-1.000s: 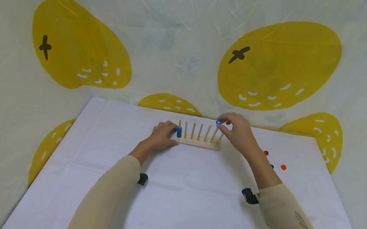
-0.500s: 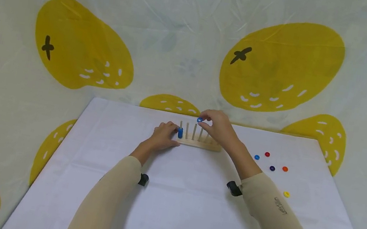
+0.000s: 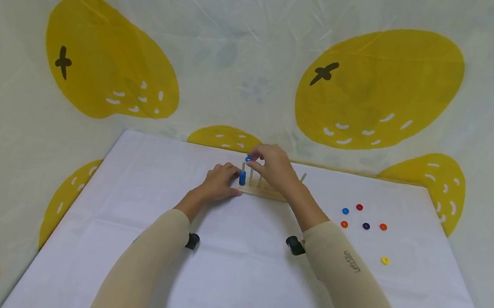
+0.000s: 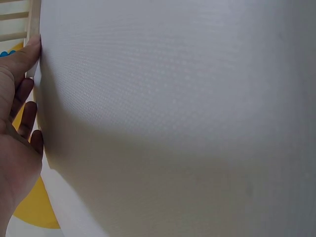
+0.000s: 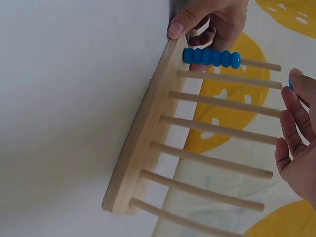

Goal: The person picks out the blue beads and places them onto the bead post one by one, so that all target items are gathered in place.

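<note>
Above the leftmost peg of the wooden peg rack [image 3: 265,192], the right hand [image 3: 273,169] pinches a blue ring bead [image 3: 248,159] between thumb and fingers, hole roughly in line with that upright peg. The left hand [image 3: 218,182] grips the rack's left end beside a stack of five blue beads [image 5: 211,57]. Seven pegs show; right of the rack six loose coloured beads [image 3: 364,224] lie on the white bench [image 3: 227,280].

The right hand [image 3: 273,171], pinching a blue ring [image 3: 248,159], travels leftward along the wooden peg rack [image 3: 265,192] from its right end to just above the leftmost peg, uncovering loose rings [image 3: 362,221] on the table.
</note>
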{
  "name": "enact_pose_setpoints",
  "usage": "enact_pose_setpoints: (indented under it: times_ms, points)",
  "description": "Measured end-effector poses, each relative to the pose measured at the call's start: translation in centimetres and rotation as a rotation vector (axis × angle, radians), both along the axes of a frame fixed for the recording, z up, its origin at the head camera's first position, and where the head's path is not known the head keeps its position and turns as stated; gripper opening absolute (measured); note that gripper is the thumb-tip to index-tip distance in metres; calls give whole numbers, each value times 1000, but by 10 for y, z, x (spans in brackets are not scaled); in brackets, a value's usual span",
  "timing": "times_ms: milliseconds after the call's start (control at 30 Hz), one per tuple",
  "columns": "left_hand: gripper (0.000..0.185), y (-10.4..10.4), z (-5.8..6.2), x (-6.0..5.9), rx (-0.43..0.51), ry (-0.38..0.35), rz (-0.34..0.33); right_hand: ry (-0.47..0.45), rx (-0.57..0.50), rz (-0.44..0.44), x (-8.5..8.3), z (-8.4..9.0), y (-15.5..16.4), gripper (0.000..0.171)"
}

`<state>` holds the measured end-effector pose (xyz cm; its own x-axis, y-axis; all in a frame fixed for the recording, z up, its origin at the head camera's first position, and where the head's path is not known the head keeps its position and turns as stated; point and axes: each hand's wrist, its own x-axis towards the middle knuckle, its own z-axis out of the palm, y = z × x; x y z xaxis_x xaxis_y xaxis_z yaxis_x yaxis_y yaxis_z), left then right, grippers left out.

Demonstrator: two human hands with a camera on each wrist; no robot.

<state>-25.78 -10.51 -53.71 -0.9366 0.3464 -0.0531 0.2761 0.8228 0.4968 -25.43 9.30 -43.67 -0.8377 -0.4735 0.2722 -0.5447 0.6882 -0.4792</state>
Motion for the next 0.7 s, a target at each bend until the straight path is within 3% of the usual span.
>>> enact_pose_setpoints:
  times_ms: [167,700]
  points:
    - [57,0,0,0,-10,-4,-8,-47,40,-12,1,2,-8,20]
    - [59,1,1,0,-11,-23,19,-45,132,-17,0,-2,-13,21]
